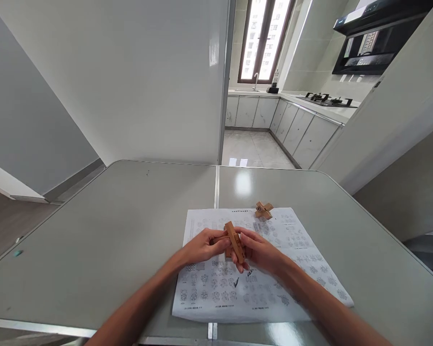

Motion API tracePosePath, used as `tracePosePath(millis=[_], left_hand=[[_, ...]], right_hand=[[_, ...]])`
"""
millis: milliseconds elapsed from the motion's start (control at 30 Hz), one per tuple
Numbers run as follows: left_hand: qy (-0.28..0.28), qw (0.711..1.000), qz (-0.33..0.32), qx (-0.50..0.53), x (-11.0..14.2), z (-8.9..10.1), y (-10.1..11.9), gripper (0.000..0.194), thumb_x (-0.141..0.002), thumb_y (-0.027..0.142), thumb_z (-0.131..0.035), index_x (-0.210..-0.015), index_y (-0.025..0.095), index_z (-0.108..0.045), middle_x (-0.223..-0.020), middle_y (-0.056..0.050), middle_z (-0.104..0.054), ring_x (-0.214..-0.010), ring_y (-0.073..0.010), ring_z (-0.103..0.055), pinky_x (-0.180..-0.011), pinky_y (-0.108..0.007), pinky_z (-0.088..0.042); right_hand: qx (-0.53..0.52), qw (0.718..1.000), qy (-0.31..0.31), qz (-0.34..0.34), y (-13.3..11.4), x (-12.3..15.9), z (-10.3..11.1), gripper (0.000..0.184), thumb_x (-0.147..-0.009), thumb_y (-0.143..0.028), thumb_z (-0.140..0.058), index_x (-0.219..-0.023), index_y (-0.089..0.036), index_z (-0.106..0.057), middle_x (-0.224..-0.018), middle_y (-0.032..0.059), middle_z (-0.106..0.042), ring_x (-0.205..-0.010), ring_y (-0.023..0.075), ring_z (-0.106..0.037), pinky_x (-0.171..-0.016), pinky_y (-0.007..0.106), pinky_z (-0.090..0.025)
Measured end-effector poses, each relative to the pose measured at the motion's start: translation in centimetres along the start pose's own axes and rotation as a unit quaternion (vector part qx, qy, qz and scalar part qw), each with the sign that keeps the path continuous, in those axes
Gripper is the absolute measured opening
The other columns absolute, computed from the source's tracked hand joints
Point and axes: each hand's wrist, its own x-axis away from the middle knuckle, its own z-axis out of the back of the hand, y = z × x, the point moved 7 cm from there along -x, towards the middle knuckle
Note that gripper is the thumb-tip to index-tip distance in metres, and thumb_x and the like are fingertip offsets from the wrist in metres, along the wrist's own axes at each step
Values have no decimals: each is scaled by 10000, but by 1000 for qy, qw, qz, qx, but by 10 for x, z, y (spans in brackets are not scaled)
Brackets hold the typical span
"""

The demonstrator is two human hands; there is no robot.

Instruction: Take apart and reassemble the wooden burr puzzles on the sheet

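Between my two hands, just above the paper, is a set of crossed wooden puzzle pieces. My left hand pinches one side, thumb on top. On the other side my right hand has its fingers closed around the pieces, some fingertips showing below them. How the pieces lock together is partly hidden by the fingers. Underneath lies a large instruction sheet printed with rows of small diagrams, with dark pen ticks near its middle. A second wooden puzzle assembly, cross-shaped, rests by the sheet's top edge.
The grey table has a metal seam running down its middle. A small teal bit lies near its left edge. White panels stand behind, and a kitchen with a gas stove shows through the opening.
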Motion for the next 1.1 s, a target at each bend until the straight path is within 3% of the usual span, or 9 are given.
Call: tracePosePath(millis=[100, 267, 467, 633, 833, 1100], left_hand=[[-19, 1000, 0, 22, -1, -5, 2, 533, -1018, 620, -484, -1009, 139, -713, -844, -72, -732, -793, -197, -663, -765, -295, -488], [-6, 1000, 2, 16, -1, -6, 1, 560, -998, 654, -493, -1015, 137, -707, -792, -67, -719, -762, -200, -664, -718, -286, -488], [42, 998, 1, -35, 0, 1, 0, 575, -981, 677, -485, -875, 147, -682, -684, -17, -605, -624, -149, -530, -589, -260, -412], [40, 998, 4, -57, -2, 2, 2, 551, -999, 647, -458, -825, 154, -632, -630, 32, -447, -575, -108, -374, -527, -234, -315], [37, 996, 8, -79, -2, 3, -1, 533, -1011, 630, -445, -790, 165, -586, -633, 51, -355, -565, -98, -300, -527, -241, -259], [41, 995, -22, -92, -3, 0, 6, 544, -1027, 607, -439, -819, 147, -640, -651, 24, -483, -583, -103, -373, -548, -239, -298]], right_hand=[[-20, 1000, -10, -5, 4, 0, -2, 434, -1052, -515, -554, -1313, -168, -554, -783, 56, -751, -614, 179, -744, -456, 209, -447], [-27, 1000, 2, 1, 6, 1, 0, 433, -1023, -517, -608, -1261, -158, -566, -748, 51, -753, -591, 165, -734, -428, 184, -418], [-24, 999, 36, 12, 7, 2, 5, 436, -993, -533, -645, -1208, -160, -581, -667, 27, -729, -499, 145, -686, -379, 170, -363], [-27, 998, 61, -4, 9, 3, 11, 500, -939, -601, -687, -1181, -174, -592, -637, 6, -711, -475, 150, -680, -364, 171, -362], [-42, 999, 33, -2, 7, 4, 9, 488, -941, -590, -689, -1187, -182, -586, -627, 3, -717, -437, 140, -654, -389, 181, -417], [-15, 999, 32, -5, 7, 4, 11, 563, -876, -667, -716, -1131, -180, -594, -599, -8, -707, -389, 147, -632, -382, 206, -455]])
